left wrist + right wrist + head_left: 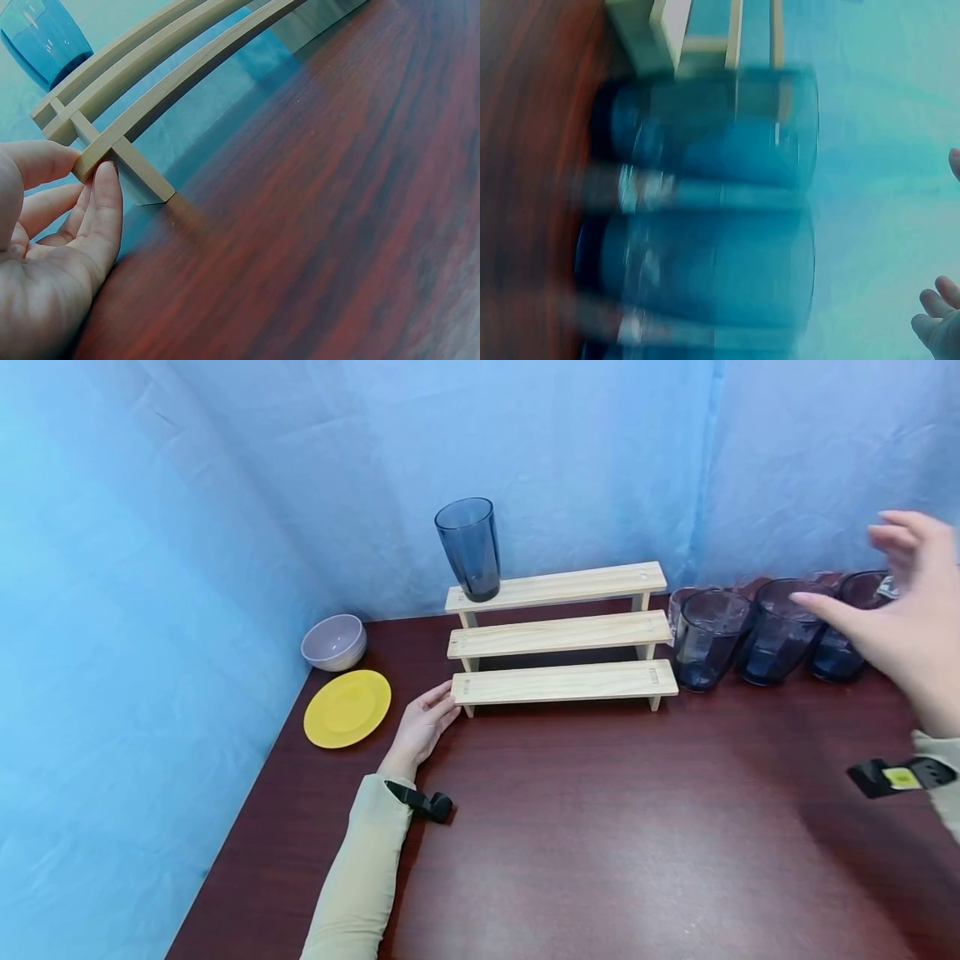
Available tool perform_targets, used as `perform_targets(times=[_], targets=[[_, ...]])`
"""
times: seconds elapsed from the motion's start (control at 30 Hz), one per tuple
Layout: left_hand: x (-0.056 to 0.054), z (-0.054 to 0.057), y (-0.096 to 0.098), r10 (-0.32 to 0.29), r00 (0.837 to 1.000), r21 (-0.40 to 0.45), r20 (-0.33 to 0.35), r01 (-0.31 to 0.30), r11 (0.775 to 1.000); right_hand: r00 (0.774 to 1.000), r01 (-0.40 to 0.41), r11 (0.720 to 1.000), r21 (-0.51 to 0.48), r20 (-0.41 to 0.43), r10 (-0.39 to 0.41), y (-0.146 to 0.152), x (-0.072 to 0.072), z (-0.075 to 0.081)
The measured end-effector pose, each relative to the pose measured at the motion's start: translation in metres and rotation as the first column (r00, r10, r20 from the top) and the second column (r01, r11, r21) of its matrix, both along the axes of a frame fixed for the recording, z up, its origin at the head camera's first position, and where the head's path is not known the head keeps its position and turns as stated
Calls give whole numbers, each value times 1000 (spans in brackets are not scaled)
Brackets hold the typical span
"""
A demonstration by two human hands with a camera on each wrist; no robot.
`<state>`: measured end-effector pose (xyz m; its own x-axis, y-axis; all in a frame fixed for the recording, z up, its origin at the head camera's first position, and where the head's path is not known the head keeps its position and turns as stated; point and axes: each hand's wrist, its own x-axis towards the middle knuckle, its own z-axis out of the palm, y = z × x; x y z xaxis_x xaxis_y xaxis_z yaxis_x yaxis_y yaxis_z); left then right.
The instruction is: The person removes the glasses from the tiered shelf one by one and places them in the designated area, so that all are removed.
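A three-step wooden rack stands toward the back of the table. My left hand pinches the left end of its lowest shelf between thumb and fingers, as the left wrist view shows up close. On the top shelf's left end a blue-grey glass tumbler stands upright. My right hand is in the air at the right, thumb and fingers spread apart with nothing between them. Below and beside it, several dark blue glass tumblers stand in a row right of the rack; they look blurred in the right wrist view.
At the left lie a yellow plate and, behind it, a pale purple bowl. Clear glasses show partly behind the dark tumblers. Blue curtain cloth hangs along the back and left of the dark red wooden table.
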<state>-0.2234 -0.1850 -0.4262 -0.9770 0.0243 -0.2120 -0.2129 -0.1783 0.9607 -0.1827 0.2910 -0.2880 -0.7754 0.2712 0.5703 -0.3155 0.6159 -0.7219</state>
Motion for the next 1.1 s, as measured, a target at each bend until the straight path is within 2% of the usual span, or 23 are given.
perform_targets(times=[0.07, 0.13, 0.2, 0.43, 0.67, 0.8, 0.9, 1.03, 1.1], targets=[[0, 0, 0, 0, 1000, -1, -2, 0, 1000, 997, -39, 999, 0, 71, 38, -18, -5, 6], [1, 0, 0, -1, 1000, 10, -2, 1, 1000, 991, -79, 997, 8, 108, 78, -36, -12, 10], [1, 0, 0, 0, 1000, 20, -1, 0, 1000, 983, -132, 991, -15, 123, 133, -53, -19, 13], [2, 1, 2, 5, 1000, 33, 5, -5, 999, 956, -276, 960, -52, 90, 279, -104, -46, 21], [3, 3, 1, 12, 1000, 25, 8, -12, 1000, 911, -349, 932, -94, 198, 361, -147, -75, 26], [3, 4, 0, 25, 1000, 21, 0, -25, 999, 885, -389, 916, -100, 234, 401, -175, -96, 23], [3, 3, -1, 30, 1000, 28, -3, -30, 999, 856, -419, 899, -127, 275, 438, -195, -109, 17], [5, 3, 0, 18, 1000, 38, -2, -17, 999, 814, -433, 882, -183, 341, 470, -218, -120, 7], [5, 3, 1, 8, 1000, 33, -5, -8, 999, 804, -434, 877, -206, 351, 481, -226, -125, 4]])
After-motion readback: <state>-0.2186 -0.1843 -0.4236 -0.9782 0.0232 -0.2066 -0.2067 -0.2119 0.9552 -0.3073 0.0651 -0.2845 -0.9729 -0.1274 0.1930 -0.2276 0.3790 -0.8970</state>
